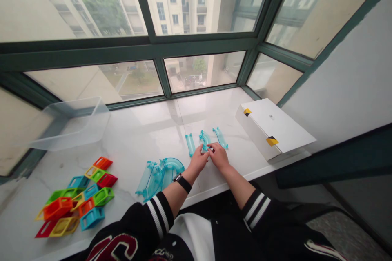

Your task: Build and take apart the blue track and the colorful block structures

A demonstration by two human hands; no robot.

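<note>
My left hand (198, 160) and my right hand (218, 155) meet on the white sill, fingers pinched together on a small curved clear-blue track piece (204, 138). A straight blue track piece (190, 144) lies just left of it and another straight blue piece (220, 137) lies just right. A pile of bigger curved blue track pieces (160, 173) rests by my left wrist, which wears a black watch (183, 182).
A heap of coloured square frame tiles (77, 197) sits at the sill's near left. A clear plastic bin (70, 123) stands at the back left. A white box (272, 128) with yellow tape lies at the right. Window panes close off the back.
</note>
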